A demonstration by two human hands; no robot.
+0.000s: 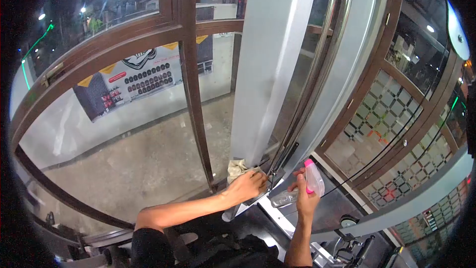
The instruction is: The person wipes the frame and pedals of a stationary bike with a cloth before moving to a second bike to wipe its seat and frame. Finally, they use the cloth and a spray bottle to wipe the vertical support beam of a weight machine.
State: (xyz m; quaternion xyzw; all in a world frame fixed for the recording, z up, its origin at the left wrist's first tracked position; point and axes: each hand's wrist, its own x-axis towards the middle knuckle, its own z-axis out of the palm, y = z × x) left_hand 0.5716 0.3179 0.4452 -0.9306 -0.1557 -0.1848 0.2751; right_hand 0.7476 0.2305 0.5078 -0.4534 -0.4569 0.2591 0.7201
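Note:
My left hand (246,187) is closed on a crumpled beige cloth (237,168). It presses the cloth against the lower end of a wide grey metal post (260,74), beside a thin dark rod (285,159). To its right, my right hand (306,199) is wrapped round the neck of a clear spray bottle (284,199). The bottle has a translucent head with a pink nozzle (309,163) and pink trigger parts. It is tilted, with its body pointing left. My palm hides part of the bottle.
Brown-framed glass panes (190,79) stand on the left, with a poster (144,77) on a wall behind them. Brown doors with patterned glass (384,134) are at the right. A black cable (379,161) crosses there. Gym-like machine parts (347,243) sit at lower right.

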